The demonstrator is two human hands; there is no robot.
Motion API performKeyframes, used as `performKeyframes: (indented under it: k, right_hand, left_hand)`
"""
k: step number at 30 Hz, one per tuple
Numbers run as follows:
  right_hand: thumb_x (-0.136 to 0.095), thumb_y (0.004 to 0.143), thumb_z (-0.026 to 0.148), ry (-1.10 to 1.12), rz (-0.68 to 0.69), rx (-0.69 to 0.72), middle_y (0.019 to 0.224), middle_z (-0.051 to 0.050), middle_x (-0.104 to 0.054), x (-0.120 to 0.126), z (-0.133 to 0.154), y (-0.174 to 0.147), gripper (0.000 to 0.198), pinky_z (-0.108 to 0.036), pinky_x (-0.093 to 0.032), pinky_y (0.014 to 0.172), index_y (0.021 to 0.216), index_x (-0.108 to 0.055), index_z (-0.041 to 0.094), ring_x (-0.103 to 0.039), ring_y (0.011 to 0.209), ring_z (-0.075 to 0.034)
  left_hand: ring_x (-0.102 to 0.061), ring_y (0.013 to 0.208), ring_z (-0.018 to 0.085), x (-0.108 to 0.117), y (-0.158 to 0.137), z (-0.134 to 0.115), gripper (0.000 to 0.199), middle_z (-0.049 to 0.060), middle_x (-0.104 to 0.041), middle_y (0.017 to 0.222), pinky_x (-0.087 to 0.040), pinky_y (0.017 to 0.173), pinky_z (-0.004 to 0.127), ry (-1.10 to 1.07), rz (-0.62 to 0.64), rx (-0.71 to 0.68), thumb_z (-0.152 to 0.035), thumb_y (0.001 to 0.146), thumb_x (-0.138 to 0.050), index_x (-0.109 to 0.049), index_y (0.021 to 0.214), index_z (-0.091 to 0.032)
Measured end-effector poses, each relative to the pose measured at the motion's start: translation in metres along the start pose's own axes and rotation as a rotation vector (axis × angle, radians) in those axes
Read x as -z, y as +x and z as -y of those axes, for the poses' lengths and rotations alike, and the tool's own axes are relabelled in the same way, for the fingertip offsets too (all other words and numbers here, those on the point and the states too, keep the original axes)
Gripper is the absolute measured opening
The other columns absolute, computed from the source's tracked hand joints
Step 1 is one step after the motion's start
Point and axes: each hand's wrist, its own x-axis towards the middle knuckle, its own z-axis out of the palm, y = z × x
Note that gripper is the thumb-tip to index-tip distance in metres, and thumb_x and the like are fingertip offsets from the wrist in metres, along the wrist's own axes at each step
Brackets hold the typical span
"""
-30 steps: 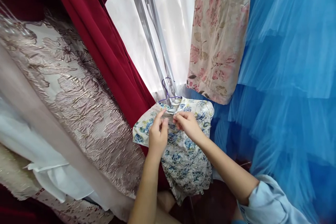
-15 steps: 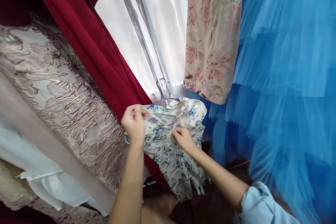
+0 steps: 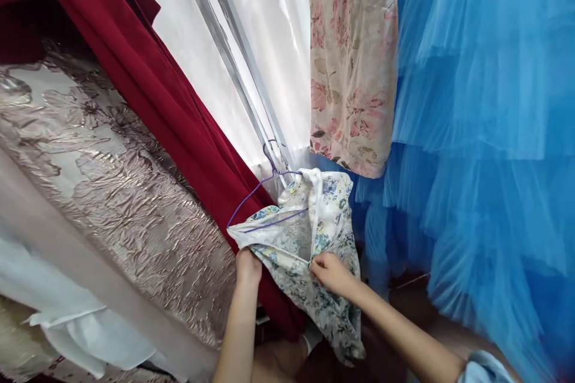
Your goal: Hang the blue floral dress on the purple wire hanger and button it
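Note:
A white blouse with a blue and yellow floral print (image 3: 332, 215) hangs tilted on a thin purple wire hanger (image 3: 251, 194). Its neckline gapes, and the hanger's lower bar shows across the opening. My left hand (image 3: 248, 266) is closed on the fabric below the left shoulder, where the hanger's end pokes toward the sleeve edge. With pinched fingers, my right hand (image 3: 330, 274) grips the front edge at the bottom of the neckline. The blouse's lower part drapes down between my forearms.
Metal poles (image 3: 233, 54) stand before a white curtain (image 3: 278, 24). A dark red garment (image 3: 148, 102) and a metallic floral brocade (image 3: 130, 197) hang at left. To the right are a pink-flowered beige garment (image 3: 353, 84) and a blue tulle dress (image 3: 476, 119).
Both hands have moved down, the left one from the upper shoulder area. The hanger's left arm is now exposed, and the neckline has spread wider. The view has shifted slightly.

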Motion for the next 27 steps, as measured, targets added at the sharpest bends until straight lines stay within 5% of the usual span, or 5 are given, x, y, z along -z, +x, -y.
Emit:
performKeyframes:
  k: [7, 11, 18, 24, 27]
  right_hand:
    - [-0.064, 0.077, 0.031, -0.139, 0.082, -0.082, 0.079, -0.007, -0.069, 0.015, -0.023, -0.007, 0.015, -0.028, -0.042, 0.067, 0.080, -0.066, 0.016, -0.063, 0.075, -0.022]
    - [-0.079, 0.063, 0.031, 0.017, -0.061, 0.082, 0.120, -0.012, -0.062, 0.016, -0.006, -0.009, 0.062, -0.036, -0.043, 0.092, 0.120, -0.057, 0.017, -0.057, 0.109, -0.028]
    - [-0.060, 0.086, 0.036, 0.641, 0.320, 0.154, 0.078, 0.000, -0.062, 0.043, 0.042, -0.021, 0.022, -0.029, -0.042, 0.074, 0.088, -0.065, 0.014, -0.053, 0.073, -0.016]
    - [-0.067, 0.084, 0.047, 0.612, 0.331, 0.182, 0.082, -0.002, -0.064, 0.088, 0.051, -0.037, 0.033, -0.028, -0.044, 0.073, 0.090, -0.066, 0.014, -0.054, 0.074, -0.016]
    - [-0.063, 0.086, 0.050, 0.517, 0.125, 0.220, 0.082, -0.003, -0.064, 0.109, 0.049, -0.030, 0.035, -0.028, -0.045, 0.071, 0.090, -0.065, 0.015, -0.056, 0.075, -0.017]
  left_hand:
    - [-0.062, 0.079, 0.019, 0.002, -0.058, 0.037, 0.030, 0.005, -0.068, 0.081, -0.049, 0.073, 0.028, 0.248, 0.328, 0.049, -0.043, 0.079, -0.069, -0.067, 0.085, -0.014]
    - [-0.058, 0.078, 0.016, -0.024, -0.097, 0.015, 0.030, 0.002, -0.063, 0.081, -0.047, 0.074, 0.025, 0.243, 0.486, -0.135, -0.046, 0.089, -0.062, -0.064, 0.086, -0.017]
    - [-0.056, 0.083, 0.017, -0.059, -0.116, -0.030, 0.025, 0.003, -0.060, 0.086, -0.044, 0.079, 0.026, 0.438, 0.631, -0.376, -0.042, 0.091, -0.061, -0.069, 0.088, -0.019]
    - [-0.063, 0.099, 0.027, -0.013, -0.134, 0.022, 0.050, 0.010, -0.069, 0.102, -0.046, 0.094, 0.039, 0.098, 0.788, 0.475, -0.062, 0.084, -0.062, -0.069, 0.108, -0.019]
    - [-0.064, 0.101, 0.029, 0.019, -0.148, 0.044, 0.042, 0.009, -0.070, 0.103, -0.046, 0.096, 0.041, 0.131, 0.779, 0.637, -0.043, 0.070, -0.079, -0.069, 0.104, -0.020]
